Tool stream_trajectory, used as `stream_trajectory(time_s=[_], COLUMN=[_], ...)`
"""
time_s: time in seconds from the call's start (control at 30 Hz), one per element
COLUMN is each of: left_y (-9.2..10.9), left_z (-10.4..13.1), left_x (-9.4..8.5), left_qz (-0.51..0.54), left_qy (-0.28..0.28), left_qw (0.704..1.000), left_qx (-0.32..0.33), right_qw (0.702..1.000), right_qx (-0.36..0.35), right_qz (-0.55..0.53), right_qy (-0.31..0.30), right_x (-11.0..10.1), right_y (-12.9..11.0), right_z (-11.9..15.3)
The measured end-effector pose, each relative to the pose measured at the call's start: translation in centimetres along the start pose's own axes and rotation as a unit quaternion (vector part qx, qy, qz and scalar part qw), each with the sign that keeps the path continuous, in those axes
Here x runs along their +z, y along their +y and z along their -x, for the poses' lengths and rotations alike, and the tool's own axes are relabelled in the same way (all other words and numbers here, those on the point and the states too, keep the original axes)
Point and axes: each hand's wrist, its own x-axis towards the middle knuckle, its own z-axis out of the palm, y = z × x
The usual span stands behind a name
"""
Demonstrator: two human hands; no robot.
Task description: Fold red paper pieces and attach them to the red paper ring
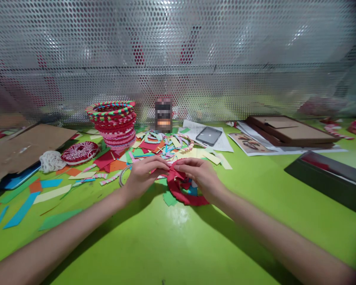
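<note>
A red ring-shaped piece with a ridged edge (178,189) is held up over the green table (172,253), near the middle. My right hand (203,176) pinches its upper part between thumb and fingers. Close by on the left, my left hand (145,174) has its fingers pressed together at the ring's upper left, on a small red bit that is mostly hidden. Blue and white scraps show through the ring's opening. A green paper scrap (169,198) lies just left of the ring.
A stack of striped rings (117,128) stands back left, beside a red-and-white disc (80,152) and white yarn (52,161). Paper scraps spread behind my hands. A tablet (208,135), brown boards (293,130) and a dark holder (332,178) sit to the right; perforated metal (178,51) rises behind.
</note>
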Motion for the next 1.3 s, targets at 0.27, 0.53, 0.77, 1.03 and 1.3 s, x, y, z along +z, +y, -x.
stream_trajectory(time_s=[0.27,0.53,0.77,1.03,1.3], left_y=[0.3,-0.7,-1.1,0.1,0.3], left_z=[-0.2,0.1,0.6,0.0,-0.2], left_x=[0.5,0.4,0.6,0.7,0.9], left_qz=[-0.055,-0.084,-0.103,-0.048,0.086], left_qy=[0.024,0.017,0.01,0.027,0.035], left_qw=[0.998,0.987,0.981,0.998,0.984], left_qx=[-0.018,0.136,0.162,0.013,-0.15], right_qw=[0.999,0.996,0.994,0.991,0.986], right_qx=[-0.035,-0.013,-0.037,-0.061,-0.092], right_qz=[0.019,0.038,0.067,0.072,0.107], right_qy=[-0.036,-0.074,-0.077,-0.099,-0.091], right_x=[0.0,-0.1,-0.3,-0.2,-0.2], right_y=[0.0,0.3,0.3,0.5,0.7], right_z=[0.0,0.0,-0.2,-0.4,-0.3])
